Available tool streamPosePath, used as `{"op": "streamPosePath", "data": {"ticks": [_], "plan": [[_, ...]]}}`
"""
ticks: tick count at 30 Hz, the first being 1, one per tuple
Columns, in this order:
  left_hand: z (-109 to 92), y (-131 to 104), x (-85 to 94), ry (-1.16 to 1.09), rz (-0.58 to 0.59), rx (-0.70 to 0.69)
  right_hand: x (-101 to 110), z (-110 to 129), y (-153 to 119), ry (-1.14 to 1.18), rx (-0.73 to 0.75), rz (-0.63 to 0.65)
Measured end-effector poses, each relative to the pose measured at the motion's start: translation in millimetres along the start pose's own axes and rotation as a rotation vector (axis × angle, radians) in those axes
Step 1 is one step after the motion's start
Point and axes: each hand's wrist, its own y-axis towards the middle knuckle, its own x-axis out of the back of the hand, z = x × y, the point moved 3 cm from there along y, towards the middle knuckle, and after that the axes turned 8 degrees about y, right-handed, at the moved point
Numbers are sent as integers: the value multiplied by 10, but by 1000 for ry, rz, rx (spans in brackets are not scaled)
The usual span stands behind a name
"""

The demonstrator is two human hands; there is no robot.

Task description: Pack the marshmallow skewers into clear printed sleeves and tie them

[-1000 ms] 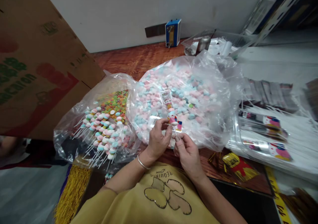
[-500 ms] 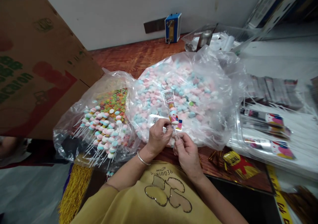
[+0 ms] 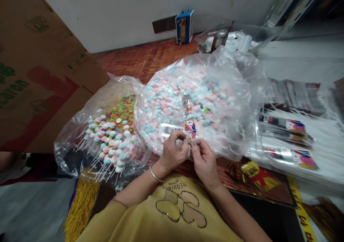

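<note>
Both hands meet over the front of a big clear bag of pink, blue and white candies point(image 3: 166, 95). My left hand point(image 3: 176, 150) is closed, its thumb and finger pinching the lower end of a printed clear wrapper point(image 3: 189, 118) that holds candies. My right hand point(image 3: 205, 159) pinches the same end from the other side. The wrapper points away from me over the bag. Beside my left fingers lies a flat printed wrapper point(image 3: 172, 129). Skewers of candies point(image 3: 111, 141) rest on a smaller bag with coloured rings point(image 3: 122, 109) at the left.
A cardboard box point(image 3: 40, 73) stands at the left. At the right, a clear tray point(image 3: 258, 141) holds white sticks and wrapped skewers point(image 3: 288, 156). A yellow twist-tie packet point(image 3: 259, 177) lies near the front edge. A blue device point(image 3: 184, 27) is at the wall.
The wrapper's open end has slid down over the candies, and its lower end is now gathered between my fingers. My hands are closer together.
</note>
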Motion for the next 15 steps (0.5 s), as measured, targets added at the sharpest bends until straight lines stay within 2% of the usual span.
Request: {"op": "streamPosePath", "data": {"ticks": [3,5,7,10,13,15], "plan": [[-46,173,23,-412,-54,221,4,56,-43,-101,48,76],[-100,319,12,-679,-6,371,-18,80,-100,-163,68,145],[-155,414,-15,-826,47,466,-47,88,-149,-203,78,190],[-189,389,-124,-868,107,504,-80,85,-166,-224,103,181],[-168,225,-301,-850,158,521,-87,58,-107,-202,100,121],[-144,119,-391,-847,143,531,-75,30,-46,-157,79,68]]}}
